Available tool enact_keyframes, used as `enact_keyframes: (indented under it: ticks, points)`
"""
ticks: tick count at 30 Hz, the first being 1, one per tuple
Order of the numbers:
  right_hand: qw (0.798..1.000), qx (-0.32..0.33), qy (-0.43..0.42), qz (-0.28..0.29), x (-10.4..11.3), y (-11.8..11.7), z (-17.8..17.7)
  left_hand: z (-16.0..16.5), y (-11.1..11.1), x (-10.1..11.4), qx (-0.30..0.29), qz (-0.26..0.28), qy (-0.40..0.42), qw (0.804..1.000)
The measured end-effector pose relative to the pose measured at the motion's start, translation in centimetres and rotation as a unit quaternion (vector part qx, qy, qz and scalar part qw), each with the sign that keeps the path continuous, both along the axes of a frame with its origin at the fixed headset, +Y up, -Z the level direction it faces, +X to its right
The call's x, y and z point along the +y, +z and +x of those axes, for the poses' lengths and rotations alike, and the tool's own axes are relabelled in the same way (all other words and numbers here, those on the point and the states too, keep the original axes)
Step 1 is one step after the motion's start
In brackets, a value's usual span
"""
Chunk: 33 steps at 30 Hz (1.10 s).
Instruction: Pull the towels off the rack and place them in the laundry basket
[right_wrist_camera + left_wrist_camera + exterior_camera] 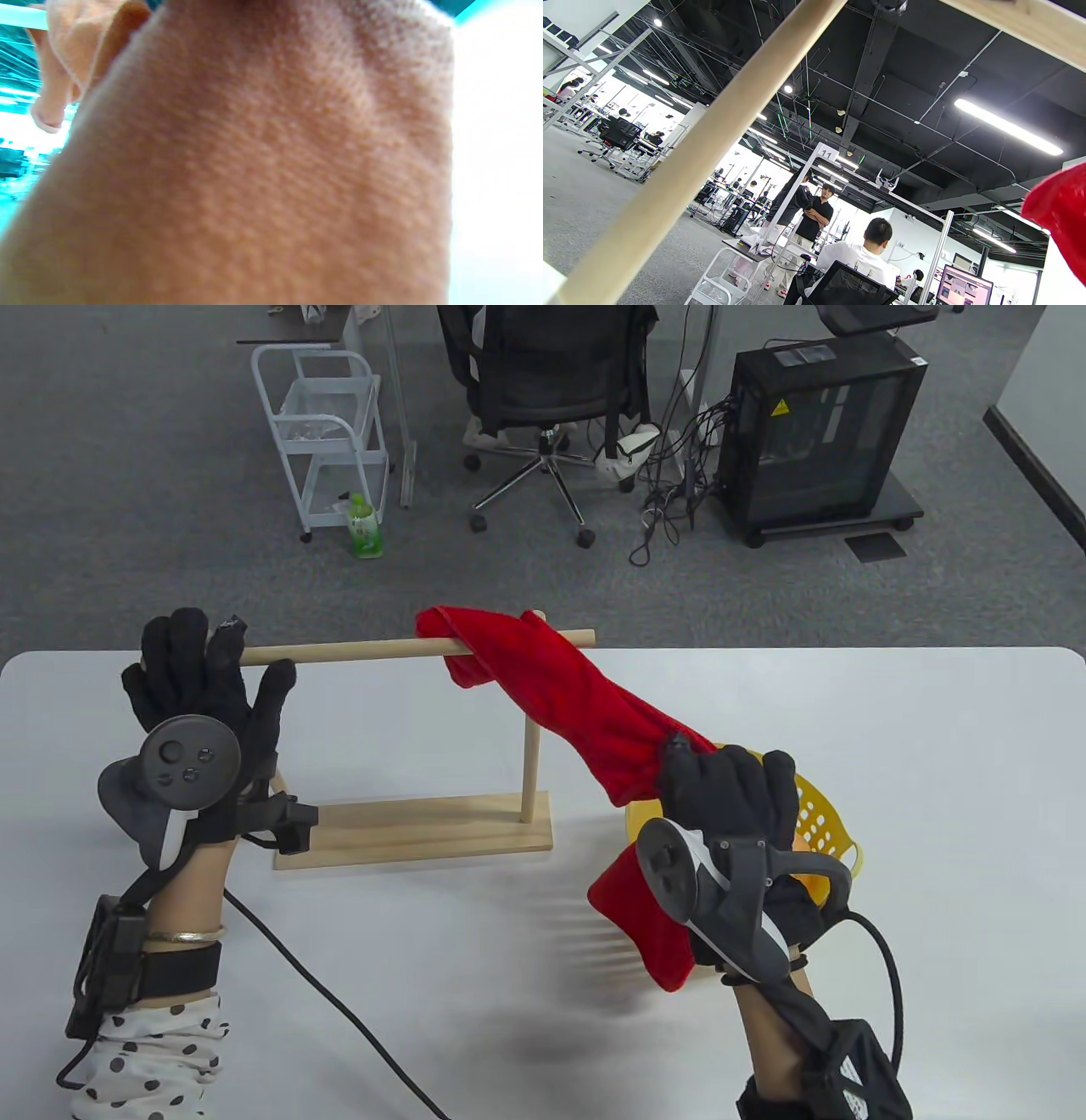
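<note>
Clearly we clench the red towel (585, 704) in our right hand (730, 793), its length running up-left to the rack's rod (356, 650), which our open left hand (199, 704) steadies.

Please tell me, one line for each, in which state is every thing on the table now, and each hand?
Red terry towel: partly pulled, one end over the rail, the other gripped.
Wooden dowel towel rack: upright on the table.
Yellow perforated plastic laundry basket: on the table, mostly hidden; contents unclear.
Left hand: fingers straight, at the rail's left end.
Right hand: grips the towel above the basket.
</note>
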State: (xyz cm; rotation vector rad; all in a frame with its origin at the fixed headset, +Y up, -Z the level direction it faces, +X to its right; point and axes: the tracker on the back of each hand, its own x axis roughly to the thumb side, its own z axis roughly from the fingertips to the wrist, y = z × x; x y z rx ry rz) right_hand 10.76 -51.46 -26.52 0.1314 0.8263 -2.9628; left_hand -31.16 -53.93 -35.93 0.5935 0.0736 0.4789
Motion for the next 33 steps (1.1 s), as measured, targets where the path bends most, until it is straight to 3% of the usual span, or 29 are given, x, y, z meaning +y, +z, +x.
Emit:
enact_keyframes:
  ticks: [11,15,20,33]
  points:
    - [0.992,-0.119,0.041,-0.033,1.0,-1.5,2.5,0.0,0.0,0.0,0.000,0.001,0.000,1.000]
    - [0.989,-0.144,0.039,-0.016,1.2,-2.1,3.4,0.0,0.0,-0.1,0.000,0.002,0.000,1.000]
    - [0.981,-0.185,0.038,0.030,2.3,-2.7,4.4,0.0,0.0,-0.1,-0.001,0.002,0.002,1.000]
    - [0.961,-0.180,-0.029,0.209,7.9,-2.0,3.5,0.0,-0.1,-0.1,0.001,0.001,0.003,1.000]
